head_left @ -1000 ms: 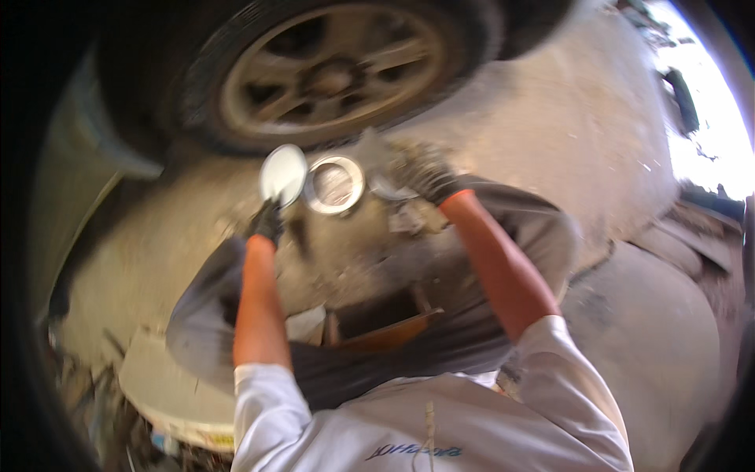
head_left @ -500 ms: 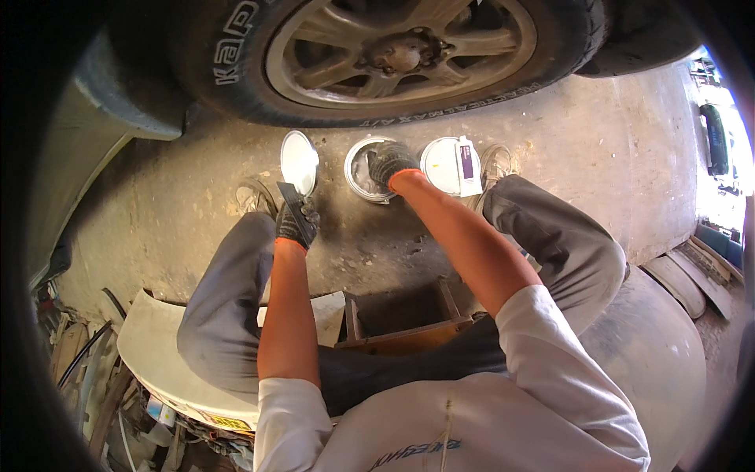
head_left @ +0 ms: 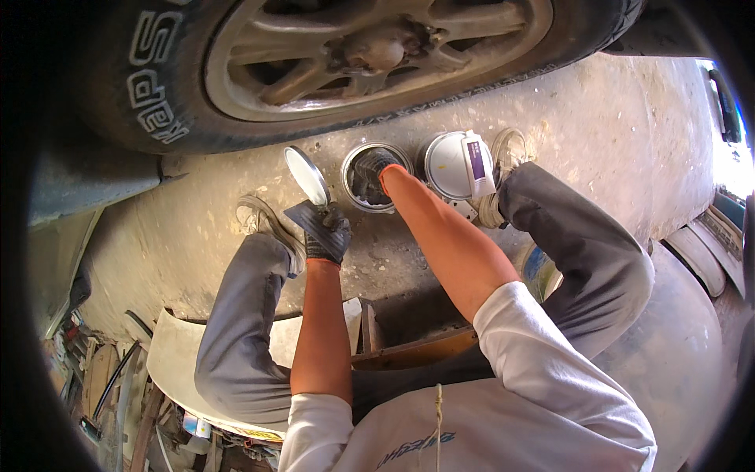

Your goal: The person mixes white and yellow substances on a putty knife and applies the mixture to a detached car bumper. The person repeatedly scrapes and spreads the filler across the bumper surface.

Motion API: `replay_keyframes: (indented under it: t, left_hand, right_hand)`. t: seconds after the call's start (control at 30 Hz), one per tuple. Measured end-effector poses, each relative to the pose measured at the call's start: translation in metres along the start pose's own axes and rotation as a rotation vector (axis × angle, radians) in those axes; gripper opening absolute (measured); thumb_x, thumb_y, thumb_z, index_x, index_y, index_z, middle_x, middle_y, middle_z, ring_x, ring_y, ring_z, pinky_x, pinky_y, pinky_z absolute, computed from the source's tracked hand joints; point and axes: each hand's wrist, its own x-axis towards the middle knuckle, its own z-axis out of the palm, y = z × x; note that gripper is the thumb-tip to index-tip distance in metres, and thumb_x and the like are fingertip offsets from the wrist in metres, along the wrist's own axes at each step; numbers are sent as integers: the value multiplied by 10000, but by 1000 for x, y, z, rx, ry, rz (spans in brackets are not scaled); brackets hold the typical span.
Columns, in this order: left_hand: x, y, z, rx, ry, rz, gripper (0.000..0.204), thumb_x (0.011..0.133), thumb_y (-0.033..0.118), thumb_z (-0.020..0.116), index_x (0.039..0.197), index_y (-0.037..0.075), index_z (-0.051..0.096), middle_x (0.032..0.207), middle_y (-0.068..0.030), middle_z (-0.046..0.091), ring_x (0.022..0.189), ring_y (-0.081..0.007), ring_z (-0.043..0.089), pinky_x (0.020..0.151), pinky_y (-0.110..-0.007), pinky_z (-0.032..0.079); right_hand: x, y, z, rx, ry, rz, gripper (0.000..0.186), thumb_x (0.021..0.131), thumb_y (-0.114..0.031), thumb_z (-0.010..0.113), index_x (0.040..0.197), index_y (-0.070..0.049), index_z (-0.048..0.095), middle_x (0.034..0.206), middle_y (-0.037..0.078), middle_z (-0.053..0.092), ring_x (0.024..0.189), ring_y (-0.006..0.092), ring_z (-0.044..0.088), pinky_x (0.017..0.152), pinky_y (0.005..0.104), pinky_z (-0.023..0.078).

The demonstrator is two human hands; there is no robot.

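My left hand, in a dark grey glove, is closed on a dark flat spreader and a round white lid, which is tilted nearly on edge. My right hand, gloved alike, reaches down into the open middle can; its fingertips and anything in them are hidden. Just right of that stands a closed white can with a white and purple tube lying across its top.
A car wheel looms just beyond the cans. My shoes stand either side. Behind my hands are a wooden box and a curved white panel. Scrap pieces lie at lower left; more panels are at right.
My right hand has moved left, from over the right-hand can into the middle one. The lid in my left hand has turned more edge-on. The view has shifted and steadied.
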Motion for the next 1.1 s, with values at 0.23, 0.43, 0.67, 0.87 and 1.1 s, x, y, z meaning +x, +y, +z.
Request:
replay_keyframes:
  t: [0.23, 0.43, 0.67, 0.87, 1.1]
  left_hand:
    - [19, -22, 6, 3, -30, 97, 242, 950, 334, 452, 791, 154, 476, 563, 14, 395, 492, -92, 391, 473, -211, 326]
    - [18, -26, 8, 25, -36, 92, 309, 965, 360, 419, 762, 135, 474, 547, 11, 398, 506, -104, 400, 482, -220, 329]
    - [15, -25, 18, 80, -12, 56, 299, 981, 340, 383, 787, 142, 495, 537, 18, 396, 506, -111, 406, 480, -229, 331]
    - [1, -23, 26, 96, 7, 63, 220, 966, 302, 391, 892, 141, 520, 536, 23, 399, 470, -112, 402, 457, -235, 338]
    - [-21, 4, 24, 48, 161, 79, 338, 961, 434, 396, 770, 162, 459, 536, 22, 401, 445, -122, 390, 431, -251, 328]
  right_hand:
    - [-4, 4, 13, -30, 93, 20, 270, 726, -331, 673, 867, -105, 720, 952, 135, 693, 890, 314, 656, 753, 405, 517]
    - [-15, -9, 34, 83, 302, 169, 269, 688, -342, 708, 830, -114, 729, 943, 140, 694, 880, 309, 662, 735, 402, 522]
    - [-17, -8, 41, 200, 339, 224, 322, 635, -351, 751, 857, -121, 713, 889, 137, 700, 819, 327, 668, 711, 417, 527]
    - [-32, -4, 40, 429, 362, 390, 343, 700, -402, 670, 931, -158, 740, 897, 93, 716, 833, 271, 683, 724, 394, 522]
    - [-47, 5, 64, 1099, 289, 469, 153, 757, -217, 727, 895, -151, 732, 700, 52, 654, 602, 166, 592, 572, 353, 480]
